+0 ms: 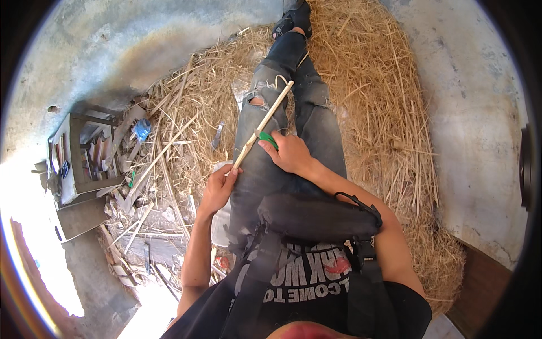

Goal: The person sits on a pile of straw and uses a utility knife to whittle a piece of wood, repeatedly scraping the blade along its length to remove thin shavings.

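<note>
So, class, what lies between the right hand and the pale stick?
A green-handled knife: the head view shows the right hand holding it, its blade against the stick.

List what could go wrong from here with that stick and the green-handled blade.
1. The green-handled blade in the right hand could slip down the pale stick and nick the left hand, which grips its lower end.
2. The stick lies over the person's leg, so a slip might cut the jeans or the leg beneath.
3. The stick's far end is held by neither hand, so it could twist under pressure.
</note>
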`<state>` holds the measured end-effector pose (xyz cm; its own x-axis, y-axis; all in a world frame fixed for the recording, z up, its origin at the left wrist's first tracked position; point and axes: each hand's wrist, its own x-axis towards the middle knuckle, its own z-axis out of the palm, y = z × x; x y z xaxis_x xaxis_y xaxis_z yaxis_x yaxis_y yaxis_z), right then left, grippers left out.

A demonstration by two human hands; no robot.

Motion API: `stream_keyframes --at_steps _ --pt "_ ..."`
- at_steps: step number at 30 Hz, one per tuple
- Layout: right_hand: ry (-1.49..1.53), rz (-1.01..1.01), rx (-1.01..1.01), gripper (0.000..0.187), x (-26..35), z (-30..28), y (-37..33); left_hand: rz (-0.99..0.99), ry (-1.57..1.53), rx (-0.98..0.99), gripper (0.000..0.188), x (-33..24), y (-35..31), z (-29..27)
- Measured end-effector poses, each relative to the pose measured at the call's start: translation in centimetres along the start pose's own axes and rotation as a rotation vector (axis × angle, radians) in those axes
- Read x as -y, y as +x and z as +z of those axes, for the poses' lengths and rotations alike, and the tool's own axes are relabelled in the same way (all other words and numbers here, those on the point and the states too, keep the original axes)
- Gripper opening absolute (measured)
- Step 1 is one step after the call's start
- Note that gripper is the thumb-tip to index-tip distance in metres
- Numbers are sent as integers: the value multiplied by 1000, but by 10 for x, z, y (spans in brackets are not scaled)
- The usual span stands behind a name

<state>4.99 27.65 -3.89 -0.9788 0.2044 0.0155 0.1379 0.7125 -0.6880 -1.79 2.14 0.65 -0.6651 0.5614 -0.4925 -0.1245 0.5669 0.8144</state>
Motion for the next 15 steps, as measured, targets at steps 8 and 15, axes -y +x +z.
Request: stream_keyframes --at_steps 8,15 --pt "-109 -96 -4 54 13 6 -10 -12 14 9 36 -5 -12 -5" --pt "-98 -38 24 53 15 7 -12 -6 31 30 36 -5 -6 -4"
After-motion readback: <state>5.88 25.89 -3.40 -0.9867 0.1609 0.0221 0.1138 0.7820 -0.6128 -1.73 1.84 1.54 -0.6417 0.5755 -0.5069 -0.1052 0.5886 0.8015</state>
